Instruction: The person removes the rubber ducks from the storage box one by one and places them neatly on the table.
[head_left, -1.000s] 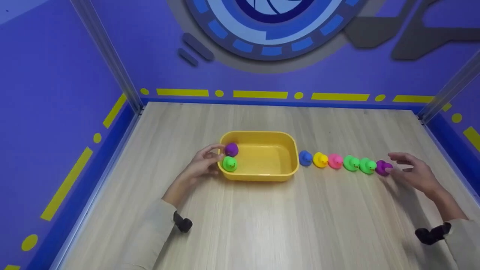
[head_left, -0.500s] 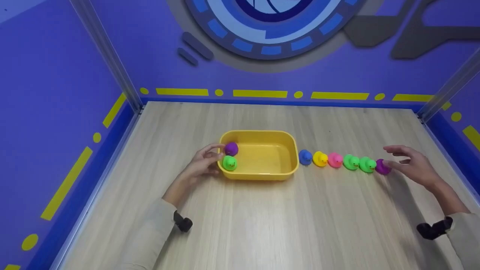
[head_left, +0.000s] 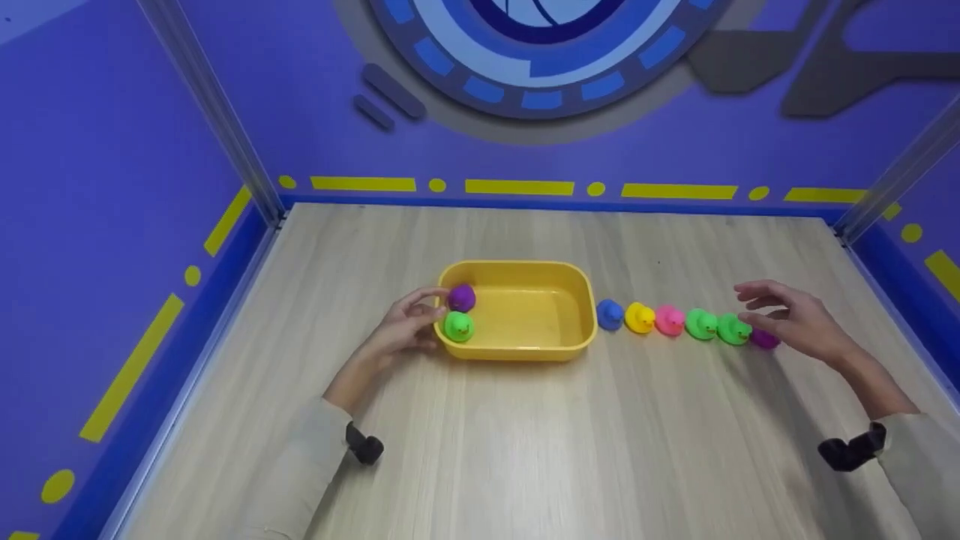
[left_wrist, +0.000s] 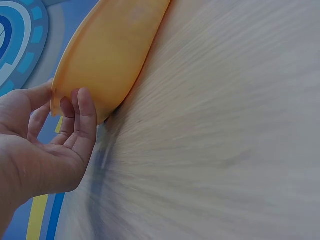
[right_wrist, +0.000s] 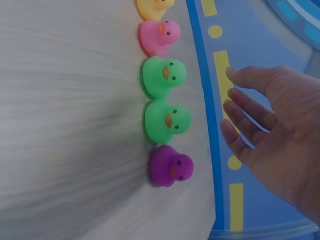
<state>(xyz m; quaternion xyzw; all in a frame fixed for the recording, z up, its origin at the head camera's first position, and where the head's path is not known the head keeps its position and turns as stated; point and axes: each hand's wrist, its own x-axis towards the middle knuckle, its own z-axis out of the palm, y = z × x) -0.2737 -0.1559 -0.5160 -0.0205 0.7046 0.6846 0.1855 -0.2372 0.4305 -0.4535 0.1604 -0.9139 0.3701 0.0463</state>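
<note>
My left hand [head_left: 401, 330] holds the left end of a yellow plastic basin [head_left: 517, 354]; in the left wrist view its thumb and fingertips meet the basin's rim and outer wall. Inside that end sit a purple rubber duck [head_left: 462, 298] and a green rubber duck [head_left: 460, 327]. My right hand [head_left: 806, 326] hovers with loosely bent fingers over the right end of a row of ducks, holding nothing. Below it, partly covered in the head view, is a purple duck [right_wrist: 171, 166], beside a green duck [right_wrist: 167, 121].
Leftward the row continues with another green duck [head_left: 701, 324], a pink duck [head_left: 670, 320], a yellow duck [head_left: 640, 318] and a blue duck [head_left: 610, 315] near the basin's right wall. Blue panels [head_left: 525, 161] enclose the wooden table [head_left: 525, 450] at back and sides.
My right hand has lifted off the purple duck at the row's end and moved left and away from me above the row. The left hand, basin and ducks have stayed put.
</note>
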